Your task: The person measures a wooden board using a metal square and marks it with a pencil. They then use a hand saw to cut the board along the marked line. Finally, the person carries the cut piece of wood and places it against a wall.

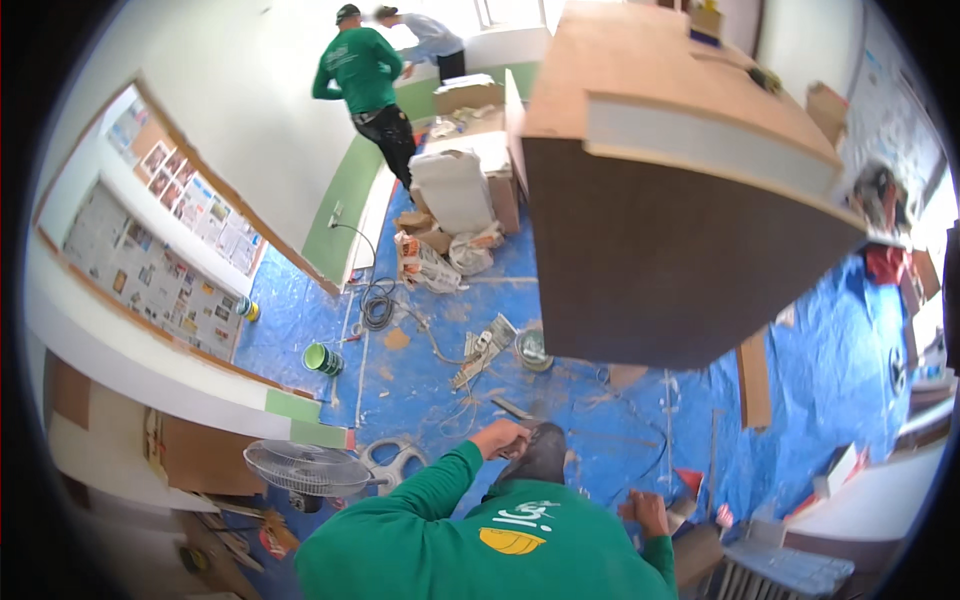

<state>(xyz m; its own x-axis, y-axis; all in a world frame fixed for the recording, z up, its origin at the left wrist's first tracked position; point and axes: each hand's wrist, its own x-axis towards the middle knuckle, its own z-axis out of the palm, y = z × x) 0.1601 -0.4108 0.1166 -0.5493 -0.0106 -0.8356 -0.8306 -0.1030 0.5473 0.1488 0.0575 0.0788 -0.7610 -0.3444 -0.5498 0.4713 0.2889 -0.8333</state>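
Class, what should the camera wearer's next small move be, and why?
Probably wait for the co-worker in green to be clear before reaching forward. The co-worker's back takes up much of the lower middle of the view, with one raised hand close to the head, and the wearer's own hands are out of view, so a reach might bump someone.

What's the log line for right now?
Wearer's hands: not in view | Co-worker in green: left hand near head | White fan: lower left | Blue sheeting: underfoot
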